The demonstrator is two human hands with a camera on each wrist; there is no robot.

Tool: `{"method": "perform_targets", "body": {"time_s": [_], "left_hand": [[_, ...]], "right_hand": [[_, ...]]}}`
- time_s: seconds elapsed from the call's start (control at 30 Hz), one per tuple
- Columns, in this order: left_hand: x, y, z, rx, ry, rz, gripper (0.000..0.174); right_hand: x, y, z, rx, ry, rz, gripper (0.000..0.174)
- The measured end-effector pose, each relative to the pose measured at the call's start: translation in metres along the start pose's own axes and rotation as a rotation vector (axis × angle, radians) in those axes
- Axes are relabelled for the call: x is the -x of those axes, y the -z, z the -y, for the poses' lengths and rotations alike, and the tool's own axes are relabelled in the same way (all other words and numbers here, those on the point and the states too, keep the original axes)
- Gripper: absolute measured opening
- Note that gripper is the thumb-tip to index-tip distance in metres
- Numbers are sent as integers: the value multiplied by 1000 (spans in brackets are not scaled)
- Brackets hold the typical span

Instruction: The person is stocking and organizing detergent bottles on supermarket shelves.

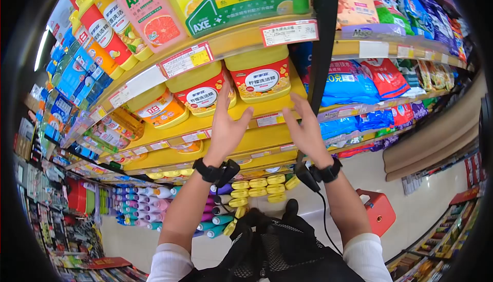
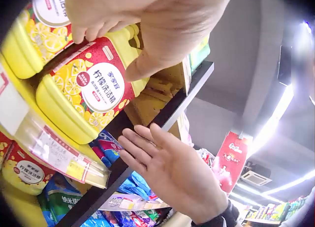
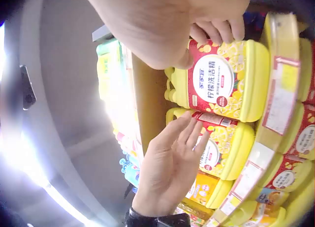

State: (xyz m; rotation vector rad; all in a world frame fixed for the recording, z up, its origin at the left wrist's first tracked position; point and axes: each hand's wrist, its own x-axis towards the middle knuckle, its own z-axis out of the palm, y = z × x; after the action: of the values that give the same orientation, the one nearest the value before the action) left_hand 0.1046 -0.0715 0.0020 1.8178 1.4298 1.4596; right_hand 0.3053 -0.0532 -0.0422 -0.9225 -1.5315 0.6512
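Observation:
A yellow jug with a red lemon label point(image 1: 262, 79) point(image 2: 101, 87) point(image 3: 216, 79) stands at the right end of a yellow shelf, beside a matching jug point(image 1: 202, 96) point(image 2: 43, 28) point(image 3: 216, 146). My left hand point(image 1: 227, 128) point(image 2: 162, 28) point(image 3: 170, 170) is raised at the jugs' left, fingers extended and thumb apart. On the other side is my right hand point(image 1: 308, 130) point(image 2: 179, 173) point(image 3: 182, 25), palm facing inward. Both hands hold nothing. In the wrist views fingertips overlap the labels; whether they touch is unclear.
Above is a shelf edge with price tags point(image 1: 187, 60) and AXE bottles point(image 1: 149, 10). A black upright point(image 1: 322, 40) separates the jugs from blue bags point(image 1: 349, 84). A red container point(image 1: 379, 214) stands on the floor at right.

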Motion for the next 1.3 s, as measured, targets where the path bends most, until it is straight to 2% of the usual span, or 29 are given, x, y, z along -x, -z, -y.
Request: {"method": "perform_targets", "body": {"time_s": [0.07,0.17,0.2,0.27,0.33,0.4,0.43,0.5,0.53,0.63,0.73,0.77,0.8,0.83,0.9,0.93,1.03,1.07,1.2,1.3], "left_hand": [[-18,-4,9,25,35,-39,83],[-36,-13,1,224,80,-32,84],[-43,-16,8,233,-31,-41,84],[-56,-17,9,229,-62,-41,83],[-71,-13,7,194,-119,-46,80],[-74,-10,2,180,1,-35,78],[-76,-11,-1,175,60,-27,77],[-76,-13,-2,178,17,-62,77],[-74,-12,-5,190,26,-57,78],[-52,-18,-16,204,37,-102,82],[-29,-20,2,164,-95,-127,88],[-21,-21,6,147,-156,-124,90],[-8,-21,7,84,-135,-153,91],[0,-16,3,55,-133,-100,91],[10,-2,-1,-2,-135,7,90],[14,-2,9,145,-120,37,87],[20,6,24,109,-216,161,88],[20,6,24,118,-278,172,84],[22,4,34,11,-367,167,76],[30,0,29,-67,-398,138,74]], "right_hand": [[-26,-15,-7,-22,18,-67,48],[-62,-34,-25,-73,-1,-182,53],[-74,-34,-23,-130,-70,-138,50],[-101,-33,-3,-251,-196,-56,44],[-118,-33,14,-250,-136,-95,44],[-136,-38,13,-279,-41,-135,44],[-138,-39,16,-300,-92,-145,45],[-142,-41,20,-335,-195,-164,48],[-143,-41,20,-331,-183,-176,46],[-138,-45,18,-328,-161,-214,42],[-114,-34,24,-408,-257,-241,35],[-99,-30,31,-460,-250,-218,28],[-84,-27,35,-434,-212,-230,27],[-68,-24,40,-406,-176,-244,26],[-39,-18,56,-329,-280,-224,30],[-26,-16,55,-246,-213,-197,35],[1,-9,48,-207,-227,-117,46],[7,-4,43,-148,-228,-66,54],[21,0,40,-164,-191,-15,63],[26,4,37,-172,-172,-21,62]]}}
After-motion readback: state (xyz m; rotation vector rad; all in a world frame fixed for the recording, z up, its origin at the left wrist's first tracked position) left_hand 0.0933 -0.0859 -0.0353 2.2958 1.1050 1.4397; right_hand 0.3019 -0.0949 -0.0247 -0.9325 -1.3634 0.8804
